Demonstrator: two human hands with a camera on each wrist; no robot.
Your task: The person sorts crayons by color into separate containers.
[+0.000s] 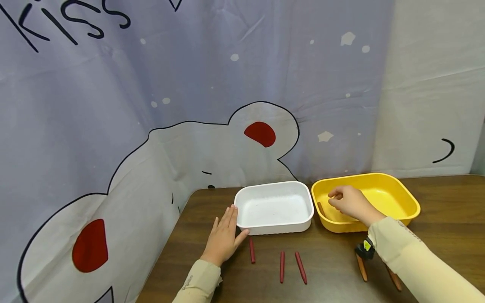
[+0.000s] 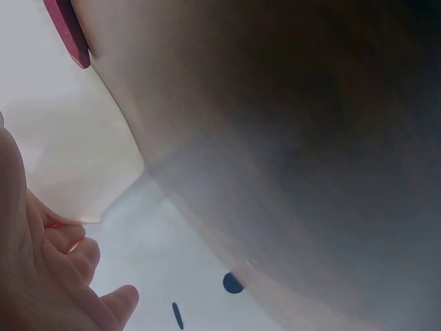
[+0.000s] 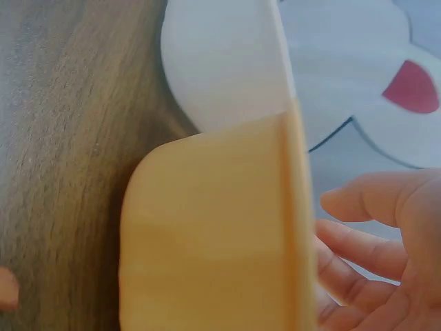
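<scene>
My left hand (image 1: 222, 240) lies with straight fingers against the front left corner of a white plastic tray (image 1: 274, 229). In the left wrist view, its fingers touch the tray's wall (image 2: 89, 152). Over the left part of a yellow plastic tray (image 1: 407, 210) hovers my right hand (image 1: 352, 203), fingers loosely bent and nothing seen between them. Beneath it, a brown crayon (image 1: 321, 209) lies inside the yellow tray, partly hidden. The right wrist view shows the thumb and fingers (image 3: 372, 252) apart, just above the yellow rim (image 3: 300, 207).
Three dark red crayons, one a slanted red crayon (image 1: 301, 268), lie in front of the white tray. An orange-brown crayon (image 1: 361, 267) and another brown crayon (image 1: 394, 279) lie near the right forearm. A printed curtain (image 1: 212, 84) hangs behind the wooden table (image 1: 447, 202).
</scene>
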